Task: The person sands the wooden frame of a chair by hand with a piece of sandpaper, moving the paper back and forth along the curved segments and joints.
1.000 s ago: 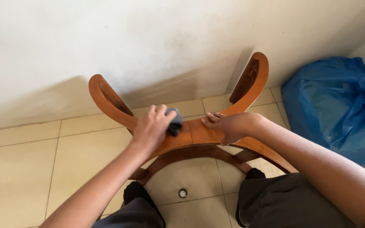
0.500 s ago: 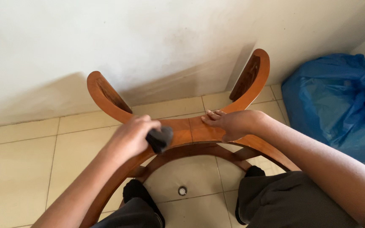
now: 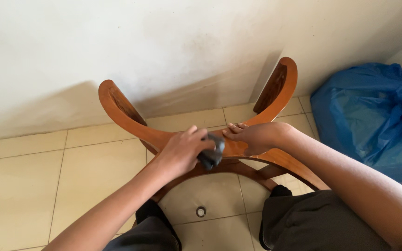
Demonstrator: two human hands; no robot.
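A curved wooden frame (image 3: 125, 116) of brown, varnished arcs stands on the tiled floor in front of me, its two ends rising towards the wall. My left hand (image 3: 180, 149) grips a dark grey cloth (image 3: 211, 153) and presses it on the middle of the frame. My right hand (image 3: 252, 137) lies flat on the wood just to the right of the cloth, fingers pointing left, holding the frame steady.
A white wall stands close behind the frame. A large blue plastic bag (image 3: 373, 118) lies at the right by the wall corner. Beige floor tiles (image 3: 29, 186) spread to the left. A small round metal fitting (image 3: 201, 212) sits in the floor between my knees.
My left hand slid the cloth left along the wood and has come back towards the middle. My right hand has stayed in place on the frame.
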